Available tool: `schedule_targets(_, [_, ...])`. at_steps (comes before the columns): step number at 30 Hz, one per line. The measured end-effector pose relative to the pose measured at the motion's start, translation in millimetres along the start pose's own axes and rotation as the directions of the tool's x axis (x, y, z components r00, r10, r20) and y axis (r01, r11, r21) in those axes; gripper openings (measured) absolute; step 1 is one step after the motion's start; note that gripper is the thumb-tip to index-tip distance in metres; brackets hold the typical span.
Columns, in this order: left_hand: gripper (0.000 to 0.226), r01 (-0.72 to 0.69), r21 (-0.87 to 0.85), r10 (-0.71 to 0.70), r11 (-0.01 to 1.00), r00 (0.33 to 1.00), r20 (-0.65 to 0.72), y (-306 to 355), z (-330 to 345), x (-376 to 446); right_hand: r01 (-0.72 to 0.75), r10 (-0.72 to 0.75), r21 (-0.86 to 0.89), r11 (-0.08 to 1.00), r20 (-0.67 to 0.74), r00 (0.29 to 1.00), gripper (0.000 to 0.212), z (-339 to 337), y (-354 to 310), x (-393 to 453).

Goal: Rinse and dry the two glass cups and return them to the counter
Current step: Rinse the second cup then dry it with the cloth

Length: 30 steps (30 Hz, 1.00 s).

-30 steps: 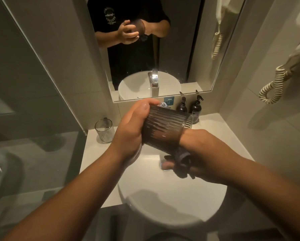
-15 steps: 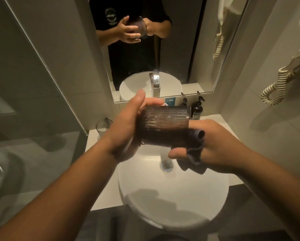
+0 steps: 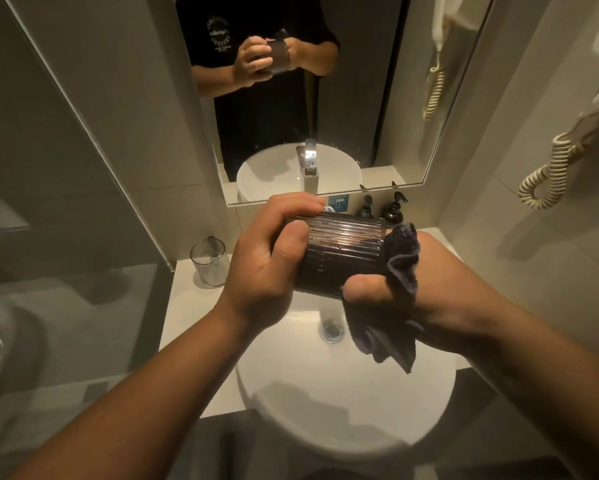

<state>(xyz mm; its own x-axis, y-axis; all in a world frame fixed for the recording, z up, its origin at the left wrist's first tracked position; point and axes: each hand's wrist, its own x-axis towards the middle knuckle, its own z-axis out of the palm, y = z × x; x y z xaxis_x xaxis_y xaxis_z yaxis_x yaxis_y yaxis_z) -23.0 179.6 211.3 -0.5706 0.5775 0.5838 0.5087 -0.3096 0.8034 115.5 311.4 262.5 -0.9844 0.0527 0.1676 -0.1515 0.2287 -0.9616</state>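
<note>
Head view. Your left hand (image 3: 270,251) grasps the ribbed glass cup (image 3: 343,258) by its base end, thumb on the near side and fingers curled over the far side. The cup lies on its side in the air, above the far rim of the round basin (image 3: 326,410), touching neither basin nor counter (image 3: 194,306).

Your right hand (image 3: 412,289) grips a dark cloth (image 3: 391,306). The fingers enter the cup's mouth with the cloth and are hidden there; the thumb stays outside, pressed on the cloth below the cup's rim. A loose tail of cloth hangs down over the drain (image 3: 332,331).

The second glass cup (image 3: 209,263) stands upright at the counter's far left corner, near the glass partition edge (image 3: 135,209) and well apart from your left hand. Two dark pump bottles (image 3: 383,209) stand at the counter's far edge under the mirror (image 3: 308,98), just behind the held cup.

Open room remains over the near half of the basin. Both forearms converge from the near corners of the view toward the basin's far side.
</note>
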Motion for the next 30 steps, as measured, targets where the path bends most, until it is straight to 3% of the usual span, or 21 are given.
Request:
schedule_targets(2, [0.030,0.170,-0.045,-0.167,0.984,0.984,0.063,4,-5,9,0.002,0.003,-0.103,0.995,0.048,0.999,0.031,-4,-4,1])
schedule_targets(3, [0.035,0.287,-0.054,-0.280,0.956,0.954,0.112,8,-7,15,0.049,-0.033,-0.256,0.965,0.066,0.997,0.030,-6,-3,1])
schedule_targets(4, [0.040,0.424,-0.072,-0.406,0.903,0.895,0.182,11,-10,20,0.124,-0.082,-0.475,0.871,0.108,0.991,0.032,-6,-1,1])
schedule_targets(5, [0.046,0.553,-0.090,-0.517,0.828,0.816,0.258,13,-11,23,0.219,-0.130,-0.668,0.711,0.181,0.975,0.035,-7,3,2])
schedule_targets(6, [0.048,0.628,-0.095,-0.576,0.772,0.756,0.312,14,-11,24,0.287,-0.130,-0.775,0.563,0.260,0.957,0.034,-4,6,2])
schedule_targets(7, [0.046,0.639,-0.100,-0.582,0.762,0.745,0.325,13,-9,23,0.325,-0.113,-0.834,0.446,0.308,0.945,0.026,-2,9,2])
schedule_targets(9, [0.033,0.568,-0.148,-0.526,0.809,0.814,0.247,9,-1,18,0.299,-0.054,-0.891,0.340,0.299,0.953,0.018,2,12,1])
schedule_targets(10, [0.030,0.521,-0.172,-0.491,0.836,0.850,0.189,6,3,15,0.260,-0.022,-0.890,0.375,0.272,0.962,0.016,5,11,2])
schedule_targets(12, [0.029,0.433,-0.168,-0.420,0.885,0.901,0.109,2,7,11,0.165,-0.007,-0.818,0.551,0.193,0.981,0.017,8,7,0])
schedule_targets(15, [0.024,0.286,-0.103,-0.283,0.953,0.958,0.043,-7,6,5,0.063,-0.066,-0.631,0.773,0.019,0.998,0.027,11,1,-5])
schedule_targets(16, [0.022,0.240,-0.093,-0.238,0.966,0.971,0.035,-9,5,4,0.022,-0.046,-0.521,0.854,-0.033,0.998,0.026,10,-1,-6])
schedule_targets(18, [0.020,0.141,-0.054,-0.140,0.988,0.990,0.026,-12,4,1,-0.056,0.052,-0.081,0.995,-0.045,0.998,0.016,7,0,-4])
schedule_targets(19, [0.020,0.098,-0.023,-0.098,0.995,0.995,0.023,-15,3,0,-0.099,0.104,0.146,0.984,-0.025,0.994,0.019,5,5,-1])
schedule_targets(21, [0.019,0.091,-0.020,-0.091,0.996,0.996,-0.009,-22,2,-1,-0.173,0.209,0.483,0.858,-0.021,0.978,0.024,-2,13,4])
schedule_targets(23, [0.024,0.226,-0.167,-0.250,0.960,0.958,-0.140,-27,4,-3,-0.163,0.276,0.673,0.722,-0.064,0.959,0.026,-14,20,9])
schedule_targets(25, [0.045,0.427,-0.501,-0.591,0.753,0.773,-0.229,-26,5,-1,-0.053,0.243,0.644,0.764,-0.209,0.947,0.033,-27,21,8])
schedule_targets(27, [0.062,0.521,-0.716,-0.818,0.465,0.562,-0.123,-26,5,-2,0.103,0.091,0.411,0.906,-0.425,0.901,0.032,-30,23,6])
schedule_targets(28, [0.065,0.531,-0.760,-0.857,0.374,0.511,-0.065,-27,7,-4,0.146,-0.003,0.248,0.958,-0.497,0.868,0.029,-26,24,4])
schedule_targets(30, [0.070,0.544,-0.782,-0.855,0.304,0.518,0.029,-30,14,-10,0.195,-0.260,-0.179,0.964,-0.508,0.821,0.029,-11,34,0])
